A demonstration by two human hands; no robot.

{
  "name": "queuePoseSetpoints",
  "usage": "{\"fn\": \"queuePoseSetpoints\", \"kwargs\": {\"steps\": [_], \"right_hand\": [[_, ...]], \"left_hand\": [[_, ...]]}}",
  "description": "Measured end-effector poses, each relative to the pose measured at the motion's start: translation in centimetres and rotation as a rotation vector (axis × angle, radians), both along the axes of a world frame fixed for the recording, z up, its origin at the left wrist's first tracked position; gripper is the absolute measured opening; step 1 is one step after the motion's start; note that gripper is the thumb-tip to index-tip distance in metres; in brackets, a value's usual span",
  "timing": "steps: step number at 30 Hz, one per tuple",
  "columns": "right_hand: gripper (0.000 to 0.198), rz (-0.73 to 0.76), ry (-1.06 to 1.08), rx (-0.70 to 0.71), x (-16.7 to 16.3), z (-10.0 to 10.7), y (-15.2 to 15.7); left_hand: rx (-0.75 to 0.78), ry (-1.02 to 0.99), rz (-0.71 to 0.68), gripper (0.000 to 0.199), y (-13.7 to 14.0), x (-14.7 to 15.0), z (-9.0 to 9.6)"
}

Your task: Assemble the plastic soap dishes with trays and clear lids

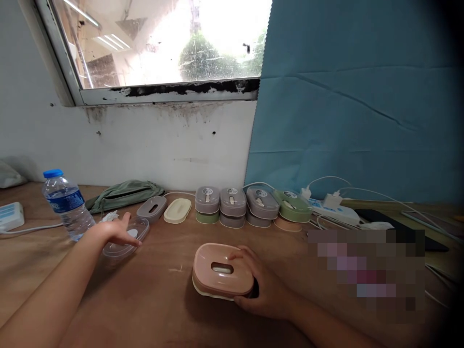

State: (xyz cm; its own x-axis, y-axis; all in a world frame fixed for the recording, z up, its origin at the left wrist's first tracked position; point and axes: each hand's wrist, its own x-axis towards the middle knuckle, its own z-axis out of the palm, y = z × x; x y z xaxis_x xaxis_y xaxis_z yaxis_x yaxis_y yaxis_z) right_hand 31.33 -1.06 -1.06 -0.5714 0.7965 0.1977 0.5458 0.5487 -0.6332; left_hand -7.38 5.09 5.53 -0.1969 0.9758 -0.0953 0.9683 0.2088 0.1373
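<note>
My right hand (263, 285) grips the right end of an oval box (208, 263), its fingers on top and its thumb along the front side. This box has a pink lid with a slot in the middle, over a cream lower edge. Something pale shows through the slot. On the left, my left hand (121, 229) is over a clear plastic oval lid (116, 250) with its fingers spread. A round white patch shows on the clear lid. Whether the fingers touch it, I cannot tell.
Behind stand a grey slotted lid (150, 210), a cream oval piece (177, 211) and several stacked boxes (232, 205). A water bottle (68, 208) and a green pouch (126, 193) are at the left. A power strip (335, 211) with cables lies at the right; a blurred patch covers the area before it.
</note>
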Motion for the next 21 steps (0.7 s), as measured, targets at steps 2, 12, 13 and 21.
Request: {"fn": "queuePoseSetpoints", "kwargs": {"steps": [2, 12, 13, 21], "right_hand": [[0.063, -0.007, 0.007, 0.017, 0.0, 0.0, -0.1], [0.062, 0.03, 0.002, -0.02, -0.2, 0.3, -0.2], [0.062, 0.037, -0.001, -0.018, -0.2, 0.4, -0.2], [0.061, 0.026, 0.012, -0.036, -0.3, 0.6, 0.0]], "left_hand": [[-0.087, -0.015, 0.02, 0.105, -0.1, 0.0, 0.3], [-0.258, -0.059, 0.082, 0.093, -0.9, 1.3, 2.0], [-0.257, -0.079, 0.085, 0.09, -0.9, 1.2, 1.9], [-0.2, -0.179, 0.086, 0.072, -1.0, -0.5, 2.1]]}}
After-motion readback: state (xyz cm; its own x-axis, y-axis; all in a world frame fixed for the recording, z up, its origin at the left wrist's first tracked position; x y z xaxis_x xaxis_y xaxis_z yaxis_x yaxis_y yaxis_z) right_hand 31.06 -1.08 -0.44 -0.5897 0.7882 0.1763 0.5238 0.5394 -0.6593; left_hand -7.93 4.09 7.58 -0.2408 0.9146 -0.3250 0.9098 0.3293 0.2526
